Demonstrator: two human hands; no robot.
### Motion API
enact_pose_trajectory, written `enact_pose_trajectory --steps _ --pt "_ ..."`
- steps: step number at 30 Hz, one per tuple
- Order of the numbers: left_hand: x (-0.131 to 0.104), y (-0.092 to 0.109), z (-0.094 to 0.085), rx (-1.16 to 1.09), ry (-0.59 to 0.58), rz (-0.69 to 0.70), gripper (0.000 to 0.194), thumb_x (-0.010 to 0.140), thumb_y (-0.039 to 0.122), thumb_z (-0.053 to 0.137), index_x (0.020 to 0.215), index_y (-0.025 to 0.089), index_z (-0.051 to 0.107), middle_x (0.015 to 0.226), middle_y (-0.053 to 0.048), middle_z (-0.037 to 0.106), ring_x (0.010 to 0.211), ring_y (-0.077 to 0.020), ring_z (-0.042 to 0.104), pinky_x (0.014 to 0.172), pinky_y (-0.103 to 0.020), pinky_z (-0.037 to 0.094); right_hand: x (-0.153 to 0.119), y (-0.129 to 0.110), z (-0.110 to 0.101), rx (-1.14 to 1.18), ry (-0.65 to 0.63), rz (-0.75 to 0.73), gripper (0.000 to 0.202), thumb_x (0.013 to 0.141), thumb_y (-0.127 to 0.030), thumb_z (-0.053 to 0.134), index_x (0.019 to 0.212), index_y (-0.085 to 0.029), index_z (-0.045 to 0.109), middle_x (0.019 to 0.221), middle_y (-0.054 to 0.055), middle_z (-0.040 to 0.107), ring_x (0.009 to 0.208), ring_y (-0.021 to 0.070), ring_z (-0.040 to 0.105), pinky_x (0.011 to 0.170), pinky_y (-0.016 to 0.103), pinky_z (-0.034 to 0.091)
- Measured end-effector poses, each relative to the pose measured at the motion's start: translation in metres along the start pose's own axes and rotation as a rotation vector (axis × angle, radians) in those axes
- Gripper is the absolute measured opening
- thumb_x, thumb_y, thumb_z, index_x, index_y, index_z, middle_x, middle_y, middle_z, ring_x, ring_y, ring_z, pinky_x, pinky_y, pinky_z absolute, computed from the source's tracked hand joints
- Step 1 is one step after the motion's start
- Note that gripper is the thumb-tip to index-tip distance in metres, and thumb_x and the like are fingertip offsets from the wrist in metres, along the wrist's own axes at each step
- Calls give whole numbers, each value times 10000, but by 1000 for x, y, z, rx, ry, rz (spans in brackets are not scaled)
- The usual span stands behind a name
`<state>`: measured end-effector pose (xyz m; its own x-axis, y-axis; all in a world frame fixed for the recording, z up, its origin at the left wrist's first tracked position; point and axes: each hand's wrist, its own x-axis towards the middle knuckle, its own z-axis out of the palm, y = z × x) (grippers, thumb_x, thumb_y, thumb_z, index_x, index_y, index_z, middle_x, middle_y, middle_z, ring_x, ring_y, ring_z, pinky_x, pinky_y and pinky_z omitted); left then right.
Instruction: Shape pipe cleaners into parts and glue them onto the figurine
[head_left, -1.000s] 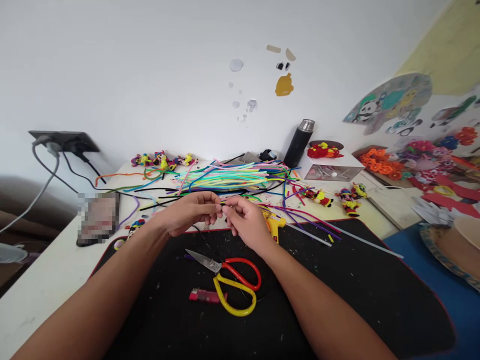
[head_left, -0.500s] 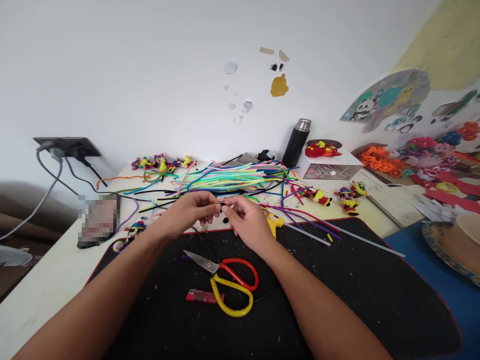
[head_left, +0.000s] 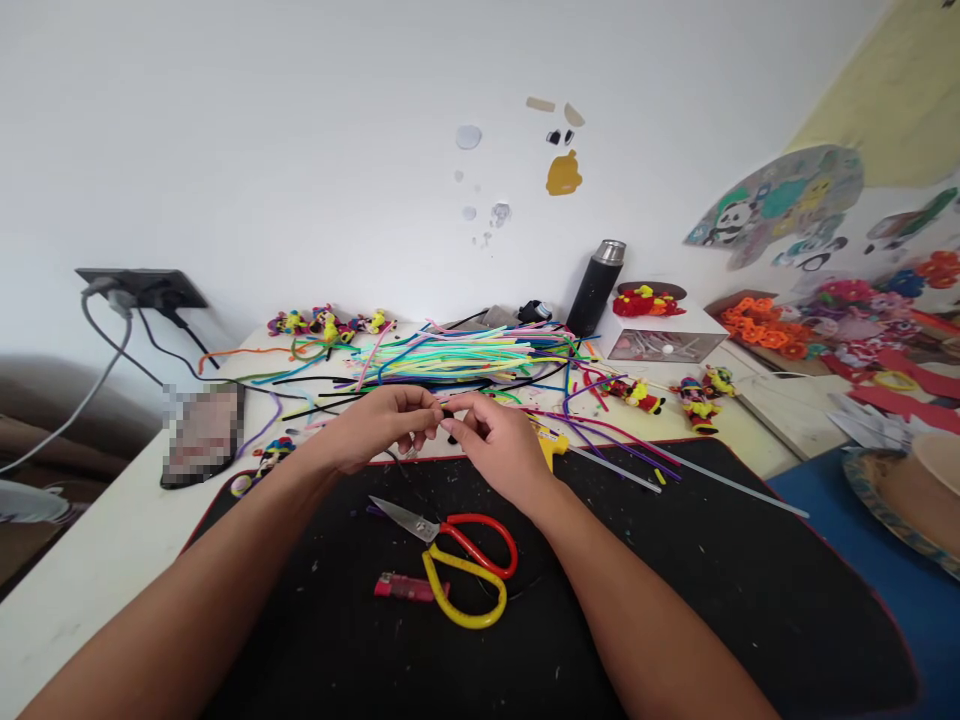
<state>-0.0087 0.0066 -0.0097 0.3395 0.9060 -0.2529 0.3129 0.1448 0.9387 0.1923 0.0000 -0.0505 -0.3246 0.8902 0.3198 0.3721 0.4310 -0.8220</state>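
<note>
Small black piece (head_left: 448, 414) sits right between the two hands, held up in the air around the far edge of the black mat (head_left: 690, 560), about mid-width of the counter (head_left: 90, 570). Left hand (head_left: 394, 428) comes at it from the left, right hand (head_left: 501, 440) from the right; neither is nearer, both sets of fingertips meet at it. Left thumb and index look pressed together on its left side; right thumb and index pinch it from the other side. Piece mostly covered, so its long axis can't be told.

Scissors (head_left: 433, 534) lie on the mat, between hands and the counter's near edge, blades toward the far left corner, handles toward the near right. Pink lighter (head_left: 405, 587) just nearer, its right end at the yellow handle. Yellow glue gun (head_left: 553, 445) partly behind right hand. Pipe cleaners (head_left: 450, 355) heaped toward the counter's back edge.

Vs half a second ago: hands almost same pose, still meeting at the piece. Scissors and lighter sit a touch differently in view, along with the wall stickers (head_left: 564, 174), so likely head motion. Dark spot below the fingertips shows less now; can't tell if it's the same piece.
</note>
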Motion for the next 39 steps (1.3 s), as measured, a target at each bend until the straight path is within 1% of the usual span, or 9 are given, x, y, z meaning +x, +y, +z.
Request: enact_pose_trajectory --steps 4,9,14,22,29,31,34,37,39 --pt "0 1 -1 -104 -7 -33 323 744 475 778 744 177 654 677 10 623 542 -110 522 498 -229 404 -1 -1 -1 -44 -5 -24 220 951 -299 697 1159 -247 742 662 -45 631 602 143 546 614 259 372" --pt "-1 0 -3 -102 -60 -49 322 749 469 788 724 172 665 690 1 619 562 -116 538 496 -225 397 -1 -3 -1 -81 -8 -61 239 964 -299 681 1192 -269 746 682 -34 648 606 154 551 626 270 373" --pt "-2 1 -3 -93 -70 -60 397 740 538 809 716 165 675 718 -11 618 575 -120 537 500 -226 406 -1 -2 -2 -88 0 -78 216 970 -301 667 1163 -279 763 709 -16 675 615 164 557 639 277 388" --pt "-1 1 -1 -117 -29 -51 429 705 557 844 711 162 676 709 -2 620 552 -101 506 491 -220 384 0 -1 -2 -87 14 -91 214 953 -273 685 1147 -280 777 675 -29 636 592 156 535 623 273 373" --pt "1 -3 1 -108 12 -52 426 676 541 860 693 160 671 629 5 604 518 -102 491 468 -220 345 -1 -3 -1 -120 26 -64 172 938 -265 681 1074 -267 786 640 -29 612 574 161 523 605 277 360" --pt "2 -4 2 -115 18 -53 424 685 541 853 687 161 664 626 7 602 513 -101 494 465 -220 338 -1 -2 0 -102 27 -49 169 938 -268 673 1070 -256 777 630 -33 595 563 158 509 588 278 348" --pt "3 -5 2 -119 33 -34 405 711 528 834 696 160 668 654 -2 620 524 -99 499 468 -214 335 -1 0 1 -35 -3 -34 208 950 -298 662 1128 -249 758 632 -33 588 572 161 514 577 277 352" --pt "2 -5 -2 -120 52 -27 395 707 522 829 685 162 668 675 -14 635 536 -105 500 477 -216 354 -1 2 1 45 -60 -18 272 977 -354 635 1210 -266 744 664 -19 625 580 166 539 572 277 382" --pt "1 -4 -4 -122 41 -38 396 691 521 837 676 164 667 675 -19 635 543 -112 507 478 -219 361 -1 4 0 109 -88 7 292 1000 -378 596 1228 -272 746 676 -10 643 558 162 550 559 277 400"
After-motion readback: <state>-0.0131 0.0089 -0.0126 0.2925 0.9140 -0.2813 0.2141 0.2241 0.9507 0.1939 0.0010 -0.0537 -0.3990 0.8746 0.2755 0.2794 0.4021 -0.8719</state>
